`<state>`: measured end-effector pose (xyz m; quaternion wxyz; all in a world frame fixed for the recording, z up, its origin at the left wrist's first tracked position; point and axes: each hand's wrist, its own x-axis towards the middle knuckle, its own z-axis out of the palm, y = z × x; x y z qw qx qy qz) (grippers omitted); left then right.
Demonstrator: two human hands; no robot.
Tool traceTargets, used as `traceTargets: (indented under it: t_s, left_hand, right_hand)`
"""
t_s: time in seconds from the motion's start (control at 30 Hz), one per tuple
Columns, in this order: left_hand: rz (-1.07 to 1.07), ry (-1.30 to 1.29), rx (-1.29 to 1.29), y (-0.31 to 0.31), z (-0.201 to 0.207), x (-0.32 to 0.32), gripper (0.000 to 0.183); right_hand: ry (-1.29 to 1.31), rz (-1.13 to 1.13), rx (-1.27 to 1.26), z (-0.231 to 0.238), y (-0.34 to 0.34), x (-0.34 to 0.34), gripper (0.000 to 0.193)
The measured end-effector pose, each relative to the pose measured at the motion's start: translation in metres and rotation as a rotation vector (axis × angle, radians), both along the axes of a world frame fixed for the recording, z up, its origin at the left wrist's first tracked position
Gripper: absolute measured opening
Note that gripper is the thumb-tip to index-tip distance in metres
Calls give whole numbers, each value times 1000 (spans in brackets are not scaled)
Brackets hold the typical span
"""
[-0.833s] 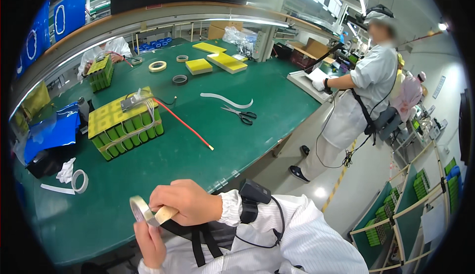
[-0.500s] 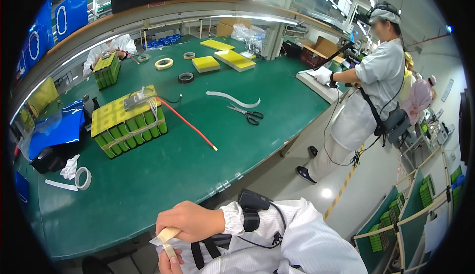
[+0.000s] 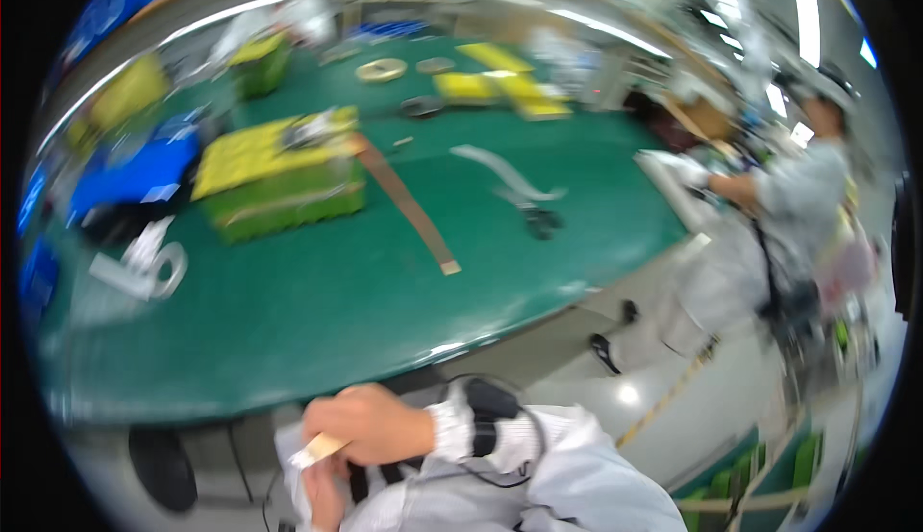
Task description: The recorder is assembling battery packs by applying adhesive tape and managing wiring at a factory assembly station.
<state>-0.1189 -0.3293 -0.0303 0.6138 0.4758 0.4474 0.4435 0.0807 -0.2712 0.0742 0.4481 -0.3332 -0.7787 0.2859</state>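
Green worktop (image 3: 317,311), blurred. Below its near edge: right hand (image 3: 370,424) pinching a tan tape strip (image 3: 320,449), long axis slanting up-right; left hand (image 3: 325,492) just beneath, grip unclear.

Bare green tabletop (image 3: 317,311) lies open along the near edge; farther back, the green-and-yellow battery pack (image 3: 279,181) and scissors (image 3: 538,220) (both blurred) flank a diagonal strip (image 3: 409,207).
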Motion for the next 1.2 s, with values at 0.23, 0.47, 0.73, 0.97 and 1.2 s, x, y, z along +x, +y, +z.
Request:
traceTargets:
  t_s: [0.23,0.47,0.73,0.97,1.2]
  left_hand:
    - [-77,-62,-128,3,18,25,33]
    - [-130,-152,-234,1,49,10,56]
    - [-157,-421,-353,9,53,2,60]
    - [-149,-466,-474,18,43,0,57]
    - [-167,-424,-504,18,45,-2,55]
  right_hand:
    - [73,-81,-140,-3,-8,13,33]
    - [-84,-82,-427,-11,53,3,11]
    - [-324,-76,-477,-7,84,-9,15]
    - [-398,-240,-424,-9,86,-11,35]
    - [-426,-127,-587,-7,91,-1,23]
